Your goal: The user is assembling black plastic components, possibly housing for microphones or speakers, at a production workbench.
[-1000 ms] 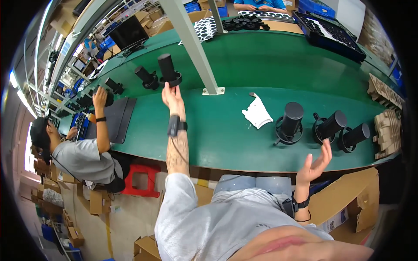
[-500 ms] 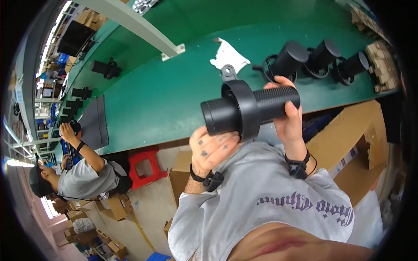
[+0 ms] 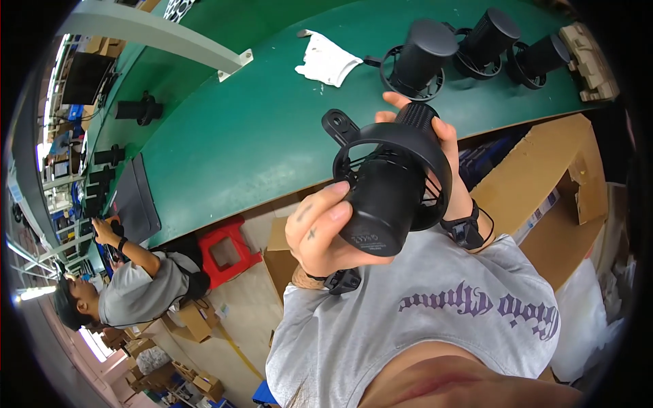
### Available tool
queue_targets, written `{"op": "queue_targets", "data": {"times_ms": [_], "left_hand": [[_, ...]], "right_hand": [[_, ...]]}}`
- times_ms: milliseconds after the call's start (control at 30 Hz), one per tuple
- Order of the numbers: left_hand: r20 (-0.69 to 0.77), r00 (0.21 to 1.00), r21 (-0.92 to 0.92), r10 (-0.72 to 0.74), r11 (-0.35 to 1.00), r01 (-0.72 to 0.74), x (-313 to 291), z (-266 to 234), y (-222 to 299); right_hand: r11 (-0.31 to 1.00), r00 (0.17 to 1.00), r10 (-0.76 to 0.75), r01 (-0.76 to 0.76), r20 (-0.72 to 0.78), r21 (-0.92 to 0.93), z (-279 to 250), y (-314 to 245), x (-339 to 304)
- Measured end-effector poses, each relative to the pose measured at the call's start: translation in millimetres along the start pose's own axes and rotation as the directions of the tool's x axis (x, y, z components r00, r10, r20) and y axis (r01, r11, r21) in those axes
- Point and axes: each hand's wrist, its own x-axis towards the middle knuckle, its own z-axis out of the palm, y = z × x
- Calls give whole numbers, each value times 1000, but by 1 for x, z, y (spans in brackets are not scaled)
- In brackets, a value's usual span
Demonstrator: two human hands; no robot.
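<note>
A black cylindrical microphone (image 3: 384, 197) sits inside a round shock mount (image 3: 435, 153), tilted in front of my chest with its smooth base toward me. My left hand (image 3: 320, 231) is closed around the base end, fingers along its side. Around the ribbed far end my right hand (image 3: 445, 139) is wrapped, partly hidden behind the mount's ring. A bracket with a round hole (image 3: 338, 126) sticks out from the ring on the left.
On the green bench (image 3: 238, 163) stand more black microphones in mounts (image 3: 418, 58). A white glove-like cloth (image 3: 328, 60) lies nearby. Moulded pulp trays (image 3: 586, 61) are at the right end. Below are an open cardboard box (image 3: 537, 160) and a red stool (image 3: 228, 251). A co-worker (image 3: 146, 289) is at left.
Both hands have turned the microphone and mount, so the smooth base that pointed left now faces me. The left hand has shifted around that base. My view has swung slightly.
</note>
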Motion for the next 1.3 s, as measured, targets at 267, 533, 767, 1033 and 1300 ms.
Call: {"op": "queue_targets", "data": {"times_ms": [267, 533, 767, 1033, 1300], "left_hand": [[3, 966, -19, 259, 966, -259, 11, 16, 4], [320, 910, -19, 262, 963, -270, 16, 14, 20], [409, 868, -47, 283, 956, -289, 19, 23, 27], [500, 787, -110, 362, 928, -357, 21, 33, 27], [520, 709, -229, 475, 878, -421, 31, 41, 20]], "right_hand": [[999, 1000, -3, 4, 9, -47, -3, -2, 1], [998, 987, 38, -29, -159, 59, 10, -6, 0], [959, 994, 94, -77, -50, 274, -3, -12, -3], [861, 988, 141, -90, -64, 501, 2, -3, -2], [803, 993, 90, -118, 77, 584, -12, -11, 1]]}}
